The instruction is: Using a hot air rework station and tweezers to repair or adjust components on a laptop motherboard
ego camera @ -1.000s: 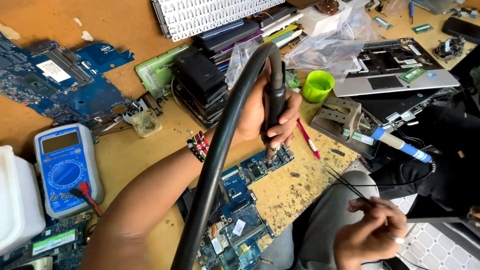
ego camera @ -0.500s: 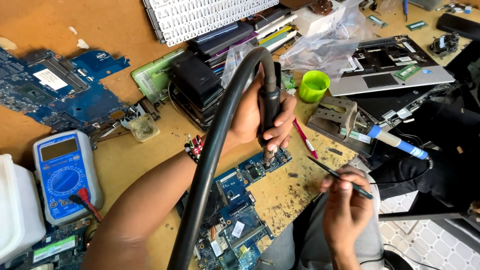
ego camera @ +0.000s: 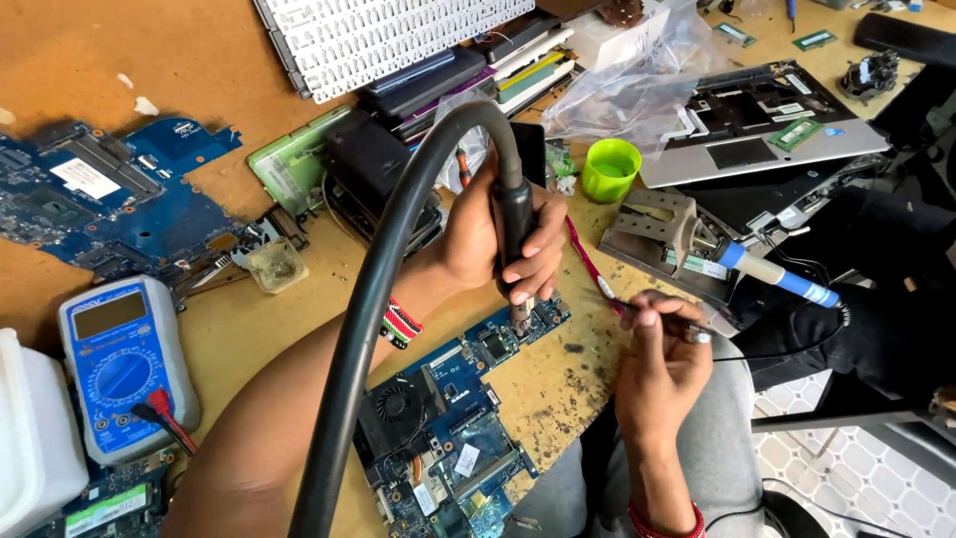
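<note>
My left hand (ego camera: 476,237) is wrapped around the black handle of a hot-air wand (ego camera: 516,214), whose thick black hose (ego camera: 368,319) arches over my forearm. The wand's metal nozzle points down at the top corner of a blue laptop circuit board (ego camera: 448,418) at the table's front edge. My right hand (ego camera: 662,364) pinches thin tweezers (ego camera: 619,305), tips aimed left toward that board corner, a short way from the nozzle. A beaded band sits on my left wrist.
A blue multimeter (ego camera: 119,364) with probe leads lies at the left, by a white box (ego camera: 30,438). Another blue motherboard (ego camera: 100,199) is at the far left. A green cup (ego camera: 610,169), a blue-handled soldering iron (ego camera: 777,279), an opened laptop base (ego camera: 757,120) and a keyboard (ego camera: 388,35) crowd the back.
My right hand has risen from my lap and moved left with the tweezers toward the board corner. The left hand and wand have stayed over the same spot.
</note>
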